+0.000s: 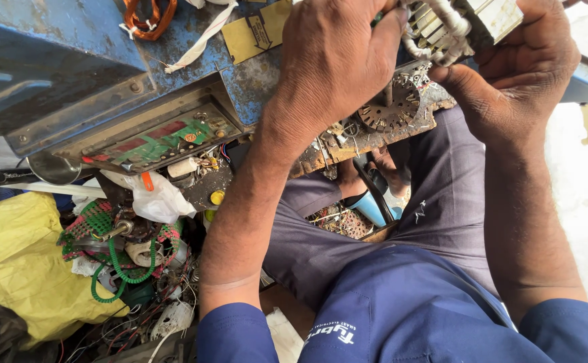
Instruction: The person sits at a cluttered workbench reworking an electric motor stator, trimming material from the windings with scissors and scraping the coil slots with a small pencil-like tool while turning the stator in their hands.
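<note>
My left hand (334, 60) and my right hand (526, 64) both grip a pale metal motor stator (458, 23) wrapped in white windings at the top of the head view. The left fingers press on the windings from the left, and the right hand clasps the laminated block from the right. A rusty round toothed disc (391, 111) lies just below the hands on a dirty wooden board (354, 144). My lap in dark trousers (442, 195) is under the board.
A worn blue metal workbench (58, 60) fills the upper left, with a green circuit board (163, 141) under its edge. A yellow bag (25, 269), green coiled cord (115, 269), white plastic (156, 202) and loose wires pile up at lower left. Copper wire coil (147, 17) sits on the bench.
</note>
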